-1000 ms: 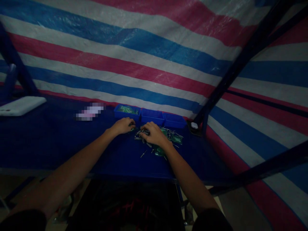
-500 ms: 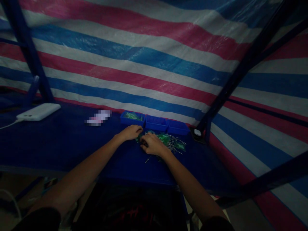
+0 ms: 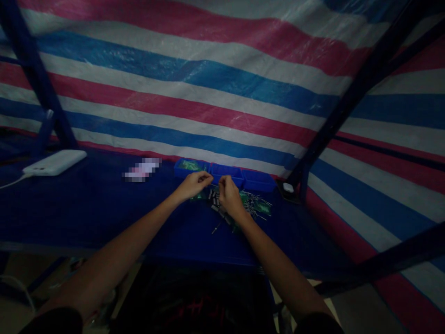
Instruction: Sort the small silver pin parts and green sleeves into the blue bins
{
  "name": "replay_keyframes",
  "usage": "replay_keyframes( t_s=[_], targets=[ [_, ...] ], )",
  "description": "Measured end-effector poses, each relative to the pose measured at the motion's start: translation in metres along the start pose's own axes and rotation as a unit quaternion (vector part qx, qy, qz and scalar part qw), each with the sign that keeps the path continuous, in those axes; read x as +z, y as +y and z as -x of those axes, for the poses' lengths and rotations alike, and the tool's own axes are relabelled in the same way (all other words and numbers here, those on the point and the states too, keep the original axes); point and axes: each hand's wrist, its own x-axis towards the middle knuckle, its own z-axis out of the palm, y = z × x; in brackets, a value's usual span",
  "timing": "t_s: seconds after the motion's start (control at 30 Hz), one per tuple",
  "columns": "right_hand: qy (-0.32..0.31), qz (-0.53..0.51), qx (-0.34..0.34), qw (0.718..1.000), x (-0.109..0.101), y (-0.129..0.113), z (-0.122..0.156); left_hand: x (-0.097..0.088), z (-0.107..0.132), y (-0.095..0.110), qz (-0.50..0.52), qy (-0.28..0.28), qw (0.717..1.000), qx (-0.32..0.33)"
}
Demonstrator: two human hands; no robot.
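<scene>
Both of my hands are raised a little above a dark blue table (image 3: pixel 104 208), close together. My left hand (image 3: pixel 194 183) is closed in a pinch, and my right hand (image 3: pixel 227 195) is closed in a pinch facing it. Something thin seems to span between the two pinches, too small and dim to name. Below the hands lies a heap of small green boards and thin metal-legged parts (image 3: pixel 252 204). A few loose dark cylinders and pins (image 3: pixel 217 225) lie near my right wrist.
Three small blue bins (image 3: pixel 243 175) stand in a row behind the hands; the left one holds green pieces. A white flat device (image 3: pixel 55 162) with a cable lies at far left. A striped tarp (image 3: pixel 208 93) and dark frame bars (image 3: pixel 333 120) close in the back and right.
Both hands have lifted off the heap and come up into facing pinches in front of the bins. The camera shifted slightly.
</scene>
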Motion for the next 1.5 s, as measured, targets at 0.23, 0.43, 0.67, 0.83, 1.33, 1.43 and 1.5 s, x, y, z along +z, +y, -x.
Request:
replay_keyframes(
  t_s=[0.23,0.43,0.67,0.83,1.33,1.43,1.5],
  targets=[
    [0.045,-0.083,0.045,0.995,0.001,0.004,-0.001,0.011,0.009,0.016,-0.007,0.057,0.998,0.03],
    [0.02,-0.05,-0.004,0.999,-0.007,0.007,-0.001,0.009,0.007,0.011,-0.004,0.076,0.997,0.007],
    [0.131,0.106,0.08,0.982,-0.049,0.057,-0.034,0.021,0.012,0.004,-0.145,-0.03,0.988,0.04],
    [0.134,0.121,0.175,0.968,-0.078,0.114,-0.037,0.023,0.015,-0.015,-0.267,-0.074,0.959,-0.052],
    [-0.084,0.12,0.124,0.981,-0.035,0.124,0.02,0.044,-0.003,-0.014,-0.271,-0.141,0.952,-0.027],
    [-0.101,0.161,0.141,0.972,-0.028,0.114,0.018,0.042,-0.002,-0.014,-0.262,-0.152,0.953,-0.018],
    [-0.113,0.176,0.153,0.966,-0.028,0.109,0.019,0.041,0.0,-0.012,-0.259,-0.153,0.954,-0.012]
  ],
)
